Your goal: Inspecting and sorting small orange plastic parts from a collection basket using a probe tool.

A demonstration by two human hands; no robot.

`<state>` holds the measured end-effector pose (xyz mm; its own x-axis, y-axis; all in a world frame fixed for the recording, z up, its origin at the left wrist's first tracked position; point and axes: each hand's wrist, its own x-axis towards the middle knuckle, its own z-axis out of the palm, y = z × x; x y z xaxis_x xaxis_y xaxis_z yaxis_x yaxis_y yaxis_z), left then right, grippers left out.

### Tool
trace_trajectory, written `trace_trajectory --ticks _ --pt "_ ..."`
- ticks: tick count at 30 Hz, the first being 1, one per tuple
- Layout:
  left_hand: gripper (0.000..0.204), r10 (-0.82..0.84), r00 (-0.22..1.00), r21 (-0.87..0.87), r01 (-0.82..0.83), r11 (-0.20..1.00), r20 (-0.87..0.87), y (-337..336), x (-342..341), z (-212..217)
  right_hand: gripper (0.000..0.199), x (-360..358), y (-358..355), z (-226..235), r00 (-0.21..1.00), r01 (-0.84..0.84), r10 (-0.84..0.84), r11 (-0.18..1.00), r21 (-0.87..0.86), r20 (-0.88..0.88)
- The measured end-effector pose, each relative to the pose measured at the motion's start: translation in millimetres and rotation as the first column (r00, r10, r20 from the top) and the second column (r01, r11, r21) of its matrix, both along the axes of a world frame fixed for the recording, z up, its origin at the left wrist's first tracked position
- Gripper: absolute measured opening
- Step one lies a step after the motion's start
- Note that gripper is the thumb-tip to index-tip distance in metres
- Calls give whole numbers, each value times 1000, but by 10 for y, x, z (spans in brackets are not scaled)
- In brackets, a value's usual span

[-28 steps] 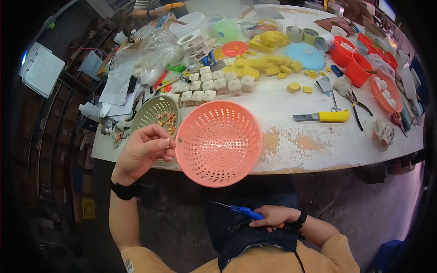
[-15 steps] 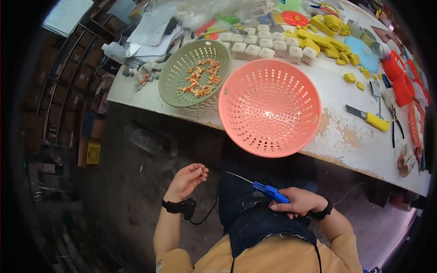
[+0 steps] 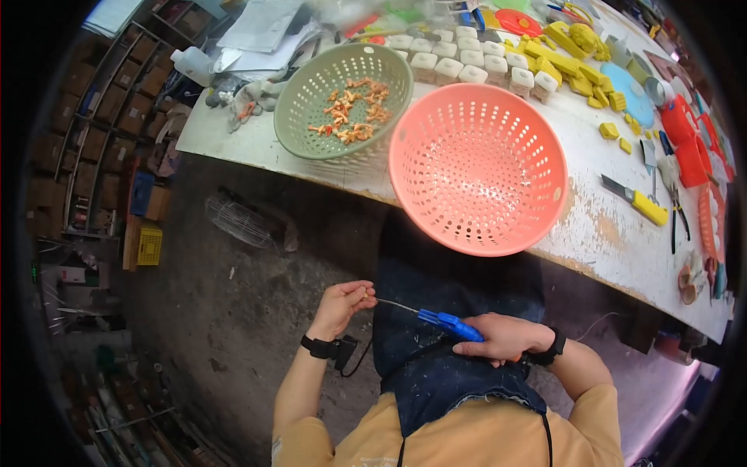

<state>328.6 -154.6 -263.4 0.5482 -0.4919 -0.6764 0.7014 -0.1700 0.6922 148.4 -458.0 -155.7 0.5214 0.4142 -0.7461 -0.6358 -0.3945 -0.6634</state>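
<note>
A person in a tan shirt point(image 3: 334, 440) and a dark blue, pale-specked cloth apron point(image 3: 459, 393) works over their lap, before a worn white counter point(image 3: 233, 144). Small pale lettering point(image 3: 381, 459) is printed on the shirt front, at the lower edge of the view.

The left hand point(image 3: 340, 308) has its grip pressed together at thumb and fingertips, pinching a tiny yellowish piece point(image 3: 366, 295). The right hand point(image 3: 510, 337) has its grip closed around a blue-handled tool with a thin metal shaft point(image 3: 451, 324). The shaft points left, to the pinched piece; whether they touch cannot be told.

Beyond the hands, a round pink plastic colander point(image 3: 467, 191) overhangs the counter's near edge. Just left of it stands a green plastic colander point(image 3: 303, 105) holding small orange-brown pieces point(image 3: 352, 134). Well to the right lies a yellow-handled knife point(image 3: 647, 208). White paper sheets point(image 3: 264, 27) lie at the far left; any writing is too small to tell.
</note>
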Motion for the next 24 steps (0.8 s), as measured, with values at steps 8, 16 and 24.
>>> trace_trajectory --ticks 8,16,24 --pt "19 -147 961 198 101 975 233 -97 -83 1 43 51 3 8 997 35 -33 999 -28 68" --pt "22 -10 997 144 0 990 70 -53 -15 -11 42 6 -4 -83 998 -30 29 999 25 52" --pt "24 39 999 104 -39 994 4 -106 101 10 40 43 -23 -45 996 -11 7 999 45 90"
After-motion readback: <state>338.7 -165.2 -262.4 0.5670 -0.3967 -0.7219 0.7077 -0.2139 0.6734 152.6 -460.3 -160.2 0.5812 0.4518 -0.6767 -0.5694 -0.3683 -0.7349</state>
